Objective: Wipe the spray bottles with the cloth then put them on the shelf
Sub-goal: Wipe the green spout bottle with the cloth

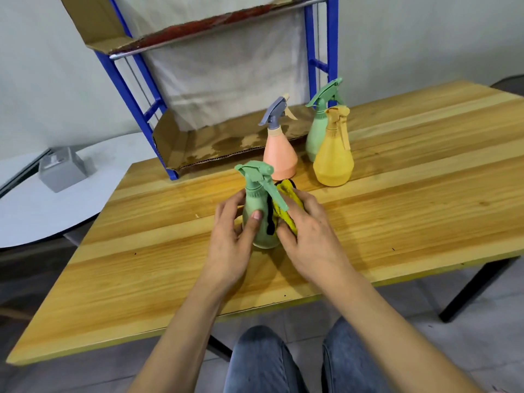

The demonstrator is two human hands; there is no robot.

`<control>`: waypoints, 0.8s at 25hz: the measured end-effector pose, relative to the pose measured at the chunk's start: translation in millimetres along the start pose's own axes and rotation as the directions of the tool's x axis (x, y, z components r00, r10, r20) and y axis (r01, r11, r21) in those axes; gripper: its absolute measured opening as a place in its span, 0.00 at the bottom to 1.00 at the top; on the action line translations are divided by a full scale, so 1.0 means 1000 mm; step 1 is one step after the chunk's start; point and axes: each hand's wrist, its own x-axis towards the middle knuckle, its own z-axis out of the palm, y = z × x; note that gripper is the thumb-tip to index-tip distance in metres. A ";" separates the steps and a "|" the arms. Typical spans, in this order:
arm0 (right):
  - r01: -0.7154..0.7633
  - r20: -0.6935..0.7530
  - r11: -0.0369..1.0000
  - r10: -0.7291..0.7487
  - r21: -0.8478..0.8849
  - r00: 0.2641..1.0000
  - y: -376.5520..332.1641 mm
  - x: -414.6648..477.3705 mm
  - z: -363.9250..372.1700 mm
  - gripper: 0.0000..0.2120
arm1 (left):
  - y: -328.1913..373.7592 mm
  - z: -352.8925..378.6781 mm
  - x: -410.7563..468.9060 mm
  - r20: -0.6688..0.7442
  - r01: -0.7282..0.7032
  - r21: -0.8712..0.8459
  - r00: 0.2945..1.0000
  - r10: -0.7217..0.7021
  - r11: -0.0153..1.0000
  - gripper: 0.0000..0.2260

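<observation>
Green spray bottle [254,198] gripped in left hand [226,242], right hand [309,236] clutching yellow cloth [287,194] against it

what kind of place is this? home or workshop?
Likely a plain workroom or storage room, though that's not certain: a wooden table, a blue metal shelf rack lined with stained cardboard, and a bare wall behind.

even soft light, sharp, edges bowed
</observation>
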 end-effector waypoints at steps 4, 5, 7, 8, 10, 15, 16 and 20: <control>-0.019 0.123 0.987 0.040 -0.162 0.992 0.010 -0.002 -0.018 0.31 | 0.002 0.002 -0.003 -0.023 0.027 -0.007 0.999 -0.027 1.000 0.18; -0.013 0.109 0.989 0.029 -0.145 0.994 0.011 0.005 -0.024 0.33 | 0.003 0.004 -0.004 -0.059 0.032 -0.015 0.998 -0.033 0.999 0.17; -0.040 0.073 0.996 0.046 -0.080 0.996 0.014 0.023 -0.031 0.36 | 0.005 0.007 -0.006 -0.150 0.056 -0.051 0.987 -0.063 0.997 0.14; -0.065 0.085 0.996 0.071 -0.067 0.994 0.018 0.033 -0.031 0.36 | 0.004 0.006 -0.006 -0.170 0.075 -0.076 0.982 -0.087 0.994 0.13; -0.104 0.180 0.978 0.138 -0.183 0.974 0.029 0.046 -0.028 0.36 | 0.003 -0.001 -0.004 -0.085 0.131 -0.143 0.986 -0.144 0.981 0.17; 0.041 0.260 0.951 0.043 -0.308 0.965 0.032 0.068 -0.019 0.36 | -0.007 -0.037 0.024 0.378 0.207 0.031 0.903 -0.203 0.978 0.37; 0.088 0.312 0.954 0.006 -0.285 0.950 0.031 0.071 -0.016 0.36 | -0.009 -0.039 0.027 0.416 0.202 0.056 0.885 -0.206 0.978 0.40; 0.131 0.497 0.975 -0.026 -0.178 0.867 0.041 0.083 -0.010 0.36 | -0.008 -0.028 0.022 0.355 0.160 0.111 0.915 -0.190 0.981 0.37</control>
